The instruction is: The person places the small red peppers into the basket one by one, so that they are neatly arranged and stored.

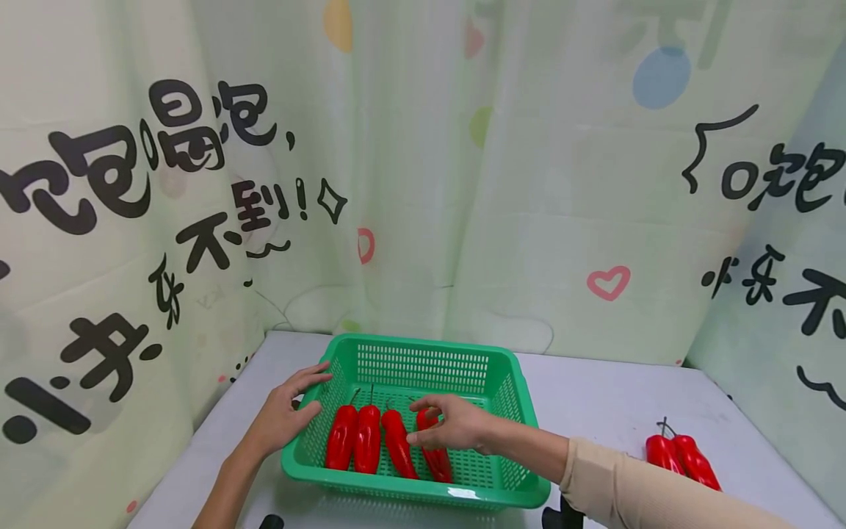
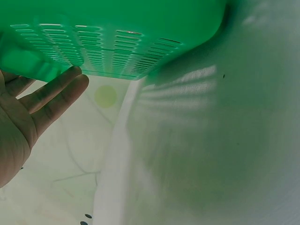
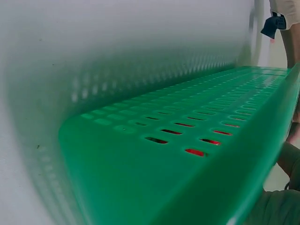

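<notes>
A green plastic basket (image 1: 423,342) with slotted walls stands on the table, with several glossy red peppers (image 1: 367,441) lying side by side in it, stems toward the back. At its left rim my left hand (image 1: 284,417) rests with fingers extended. In the left wrist view, straight fingertips (image 2: 77,82) lie against the outside of the basket wall (image 2: 108,47). My right hand (image 1: 456,422) reaches over the basket, thumb and fingers apart, just above the rightmost pepper (image 1: 441,464) and partly covering it. The right wrist view shows the basket's side (image 3: 122,164), not this hand's fingers.
Two more red peppers (image 1: 694,461) lie together on the white table (image 1: 595,389) to the right, beyond the right forearm. A pale curtain (image 1: 423,184) with printed black characters hangs behind and at both sides.
</notes>
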`<state>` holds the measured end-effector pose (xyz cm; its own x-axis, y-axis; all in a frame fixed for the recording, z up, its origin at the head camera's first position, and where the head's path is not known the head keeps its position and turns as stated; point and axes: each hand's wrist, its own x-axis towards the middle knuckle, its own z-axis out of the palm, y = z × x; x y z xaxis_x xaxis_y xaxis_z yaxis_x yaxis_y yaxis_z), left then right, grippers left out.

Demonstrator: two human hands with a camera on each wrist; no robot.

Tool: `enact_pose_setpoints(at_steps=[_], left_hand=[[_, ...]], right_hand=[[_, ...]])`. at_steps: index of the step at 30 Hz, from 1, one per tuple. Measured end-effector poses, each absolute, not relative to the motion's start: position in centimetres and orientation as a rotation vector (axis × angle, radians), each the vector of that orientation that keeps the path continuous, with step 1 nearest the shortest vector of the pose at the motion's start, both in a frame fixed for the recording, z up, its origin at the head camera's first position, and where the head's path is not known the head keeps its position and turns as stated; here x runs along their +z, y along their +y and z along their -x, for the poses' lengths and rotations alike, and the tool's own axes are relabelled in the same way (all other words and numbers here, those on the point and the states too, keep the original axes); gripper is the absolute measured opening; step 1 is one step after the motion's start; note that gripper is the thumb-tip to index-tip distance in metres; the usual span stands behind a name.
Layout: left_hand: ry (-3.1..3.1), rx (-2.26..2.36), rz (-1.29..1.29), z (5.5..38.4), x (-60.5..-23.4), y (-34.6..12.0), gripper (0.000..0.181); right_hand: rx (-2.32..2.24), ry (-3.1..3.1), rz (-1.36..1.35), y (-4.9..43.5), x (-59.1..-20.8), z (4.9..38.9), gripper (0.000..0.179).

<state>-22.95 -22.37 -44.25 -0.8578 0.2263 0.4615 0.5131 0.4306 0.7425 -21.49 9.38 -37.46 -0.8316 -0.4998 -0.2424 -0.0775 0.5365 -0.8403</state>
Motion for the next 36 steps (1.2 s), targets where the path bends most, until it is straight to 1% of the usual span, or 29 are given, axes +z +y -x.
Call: enact_pose_setpoints(at_steps=[9,25,36], left_hand=[[-2.406,-1.387,0.637,22.9,-44.2,-22.4,0.043],[-2.403,-1.388,0.642,22.9,-44.1,-22.3,0.042],[-2.405,-1.37,0.641,22.8,-44.0,-22.2,0.042]], right_hand=[[-1.278,2.279,0.445,9.4,-37.1,21.4,0.055],[-1.295,2.361,0.56,10.9,-35.5,20.4,0.056],[-1.337,2.419,0.594,12.1,-35.9,19.5,0.056]])
